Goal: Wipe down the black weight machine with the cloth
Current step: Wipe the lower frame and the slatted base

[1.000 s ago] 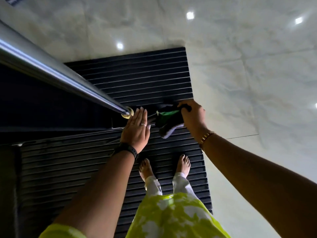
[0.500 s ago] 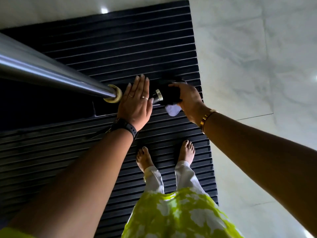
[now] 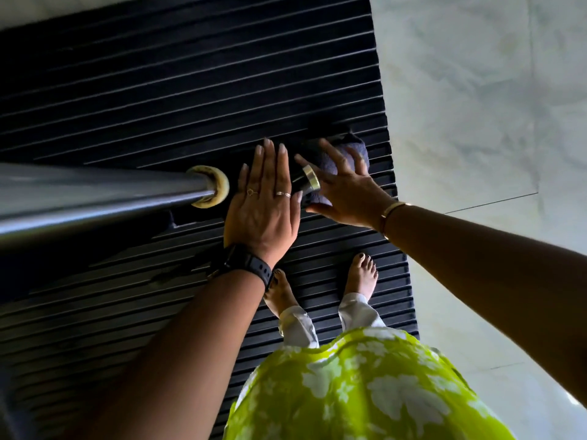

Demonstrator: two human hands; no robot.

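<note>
The black weight machine shows as a polished steel bar (image 3: 95, 198) coming in from the left, ending in a yellowed collar (image 3: 212, 185), with a short black stub and silver end cap (image 3: 310, 181) beyond it. My left hand (image 3: 263, 204) lies flat with straight fingers against the dark part just right of the collar. My right hand (image 3: 346, 192) has its fingers spread and presses a dark bluish cloth (image 3: 352, 152) against the stub beside the silver cap. The cloth is mostly hidden under that hand.
A black ribbed floor mat (image 3: 190, 90) lies below, with my bare feet (image 3: 362, 274) on it near its right edge. Pale marble floor (image 3: 476, 122) runs along the right. A green floral garment (image 3: 365, 385) fills the bottom middle.
My right hand went from a closed grip on the bunched cloth to spread fingers pressing it on the stub. The view tilted further down. My left hand stayed flat beside the collar.
</note>
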